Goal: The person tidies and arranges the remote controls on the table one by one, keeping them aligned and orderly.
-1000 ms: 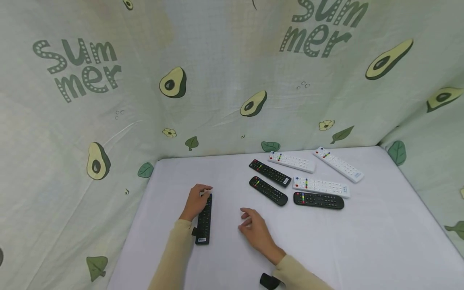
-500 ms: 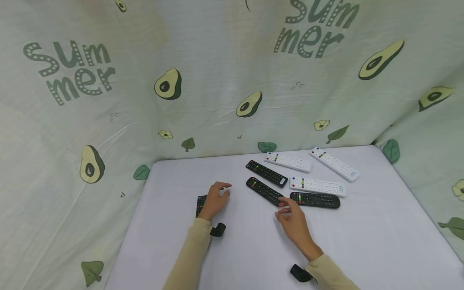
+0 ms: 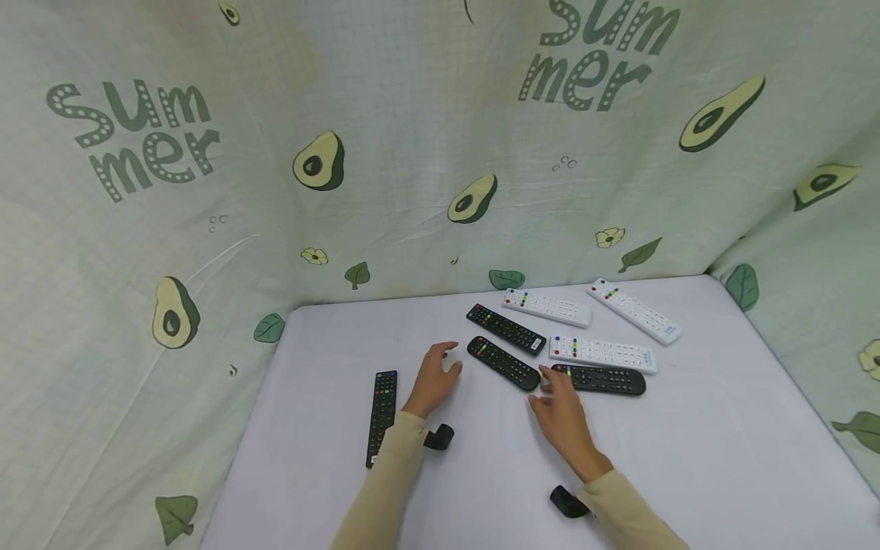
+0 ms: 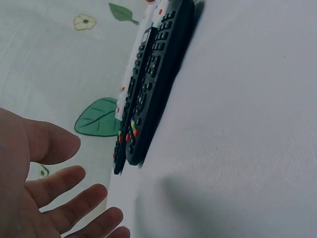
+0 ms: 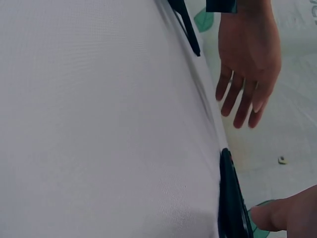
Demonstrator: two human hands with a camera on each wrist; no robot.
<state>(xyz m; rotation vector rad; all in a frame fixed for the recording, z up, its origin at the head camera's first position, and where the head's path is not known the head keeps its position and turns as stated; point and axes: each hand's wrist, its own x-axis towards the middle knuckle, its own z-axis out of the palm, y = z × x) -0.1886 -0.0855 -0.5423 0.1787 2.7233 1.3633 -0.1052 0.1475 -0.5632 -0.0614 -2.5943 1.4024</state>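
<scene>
"That's avocado-print cloth [image 3: 399,92]?"

"Yes, rising behind and beside the white table [image 3: 722,428]."

"And the fingers?"

"Left hand [image 3: 433,380], right hand [image 3: 562,412]: loosely parted, gripping nothing. Between them, a rounded black remote [image 3: 504,363] lies flat."

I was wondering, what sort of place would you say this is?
Probably an indoor corner screened off for tabletop work, though the room beyond is hidden: printed cloth hangs behind a white-topped table, and black and white remotes lie spread on it.
</scene>
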